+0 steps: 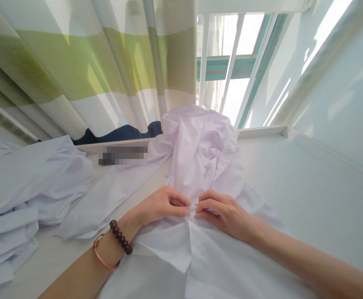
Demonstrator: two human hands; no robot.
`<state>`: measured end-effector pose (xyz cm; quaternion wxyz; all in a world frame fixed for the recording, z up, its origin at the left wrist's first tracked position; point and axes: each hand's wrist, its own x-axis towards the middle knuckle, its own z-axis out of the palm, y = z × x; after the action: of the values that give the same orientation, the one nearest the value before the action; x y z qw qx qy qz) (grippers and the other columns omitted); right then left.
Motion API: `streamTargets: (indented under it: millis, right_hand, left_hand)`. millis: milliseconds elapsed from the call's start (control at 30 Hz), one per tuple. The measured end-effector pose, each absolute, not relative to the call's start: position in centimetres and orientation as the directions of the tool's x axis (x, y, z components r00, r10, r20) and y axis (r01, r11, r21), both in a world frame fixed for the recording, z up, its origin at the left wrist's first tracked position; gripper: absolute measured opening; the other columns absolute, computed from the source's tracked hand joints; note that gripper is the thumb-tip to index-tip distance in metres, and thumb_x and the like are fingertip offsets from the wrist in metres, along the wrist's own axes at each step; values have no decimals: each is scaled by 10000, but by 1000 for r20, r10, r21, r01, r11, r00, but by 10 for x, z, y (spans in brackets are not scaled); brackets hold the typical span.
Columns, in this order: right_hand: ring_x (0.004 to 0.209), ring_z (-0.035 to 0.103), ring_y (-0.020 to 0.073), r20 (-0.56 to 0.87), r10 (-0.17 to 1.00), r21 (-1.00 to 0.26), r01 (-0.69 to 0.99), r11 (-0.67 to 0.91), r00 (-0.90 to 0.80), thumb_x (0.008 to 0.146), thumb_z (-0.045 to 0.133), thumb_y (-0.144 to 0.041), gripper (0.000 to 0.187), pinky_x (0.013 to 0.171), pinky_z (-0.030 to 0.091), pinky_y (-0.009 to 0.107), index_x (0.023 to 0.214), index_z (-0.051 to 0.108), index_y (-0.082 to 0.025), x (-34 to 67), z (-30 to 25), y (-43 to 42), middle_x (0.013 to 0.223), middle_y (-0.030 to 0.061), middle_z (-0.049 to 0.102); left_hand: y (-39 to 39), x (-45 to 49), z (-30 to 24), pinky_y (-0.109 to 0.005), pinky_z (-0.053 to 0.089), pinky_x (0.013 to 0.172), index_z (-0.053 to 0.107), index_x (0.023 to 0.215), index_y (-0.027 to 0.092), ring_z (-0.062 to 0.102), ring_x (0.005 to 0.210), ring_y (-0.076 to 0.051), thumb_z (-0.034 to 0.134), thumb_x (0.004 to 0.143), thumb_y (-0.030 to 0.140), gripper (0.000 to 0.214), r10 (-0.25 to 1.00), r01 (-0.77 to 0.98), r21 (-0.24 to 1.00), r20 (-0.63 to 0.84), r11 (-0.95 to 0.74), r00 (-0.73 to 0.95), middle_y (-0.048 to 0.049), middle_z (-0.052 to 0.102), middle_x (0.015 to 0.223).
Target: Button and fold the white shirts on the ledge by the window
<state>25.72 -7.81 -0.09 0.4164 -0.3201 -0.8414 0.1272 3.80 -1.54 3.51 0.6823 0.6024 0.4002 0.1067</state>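
Just behind the garment (201,153), curtain (113,62)

Beyond the right forearm (293,247), the surface (293,174) is leaving a broad passage between the white garment (204,153) and the wall (346,104). On the left, the sleeve (115,191) and the piled cloth (41,178) are crowding the way — only a narrow strip is showing between them — while the ledge (259,132) and curtain (115,62) are blocking the far edge.
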Motion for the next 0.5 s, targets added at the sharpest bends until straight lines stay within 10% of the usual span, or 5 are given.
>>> streamTargets:
  millis: [500]
  right_hand:
    - [719,646,112,742,512,-315,449,836,-432,932,569,-158,115,642,530,202,1007,656,-166,253,5,-82,917,70,664]
  left_hand:
    - [-13,36,36,-214,409,613,768,790,146,546,637,-100,779,687,266,158,565,310,926,-378,217,733,-5,681,706]
